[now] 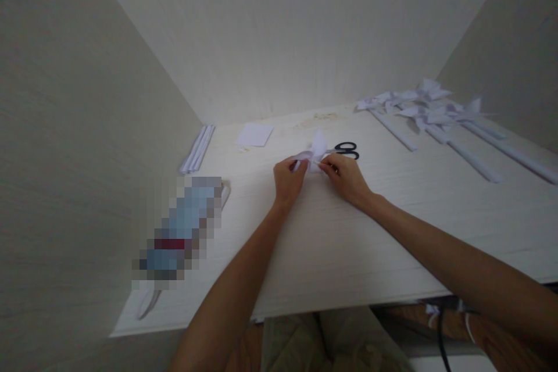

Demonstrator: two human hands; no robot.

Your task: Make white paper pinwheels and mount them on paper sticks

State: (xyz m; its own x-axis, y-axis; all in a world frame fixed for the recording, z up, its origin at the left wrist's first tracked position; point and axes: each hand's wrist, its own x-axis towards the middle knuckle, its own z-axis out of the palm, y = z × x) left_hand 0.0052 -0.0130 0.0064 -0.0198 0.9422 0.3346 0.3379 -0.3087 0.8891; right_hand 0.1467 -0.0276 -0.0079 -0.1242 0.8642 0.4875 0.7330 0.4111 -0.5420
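Observation:
A white paper pinwheel (319, 144), its corners bent inward, is held over the middle of the table. My left hand (289, 183) pinches its left side between thumb and fingers. On the other side my right hand (349, 179) is closed, with its fingertips at the pinwheel's centre. Whether a small pin or stick is between those fingertips is too small to tell. Black-handled scissors (346, 146) lie just behind my right hand, their blades partly hidden by the paper and the hand.
Several paper pinwheels (429, 119) on rolled paper sticks lie at the right. A square paper sheet (255, 135) and rolled paper sticks (198, 149) are at the back left. A pixelated object (183, 226) with a strap lies left. Walls enclose the white table (300, 267).

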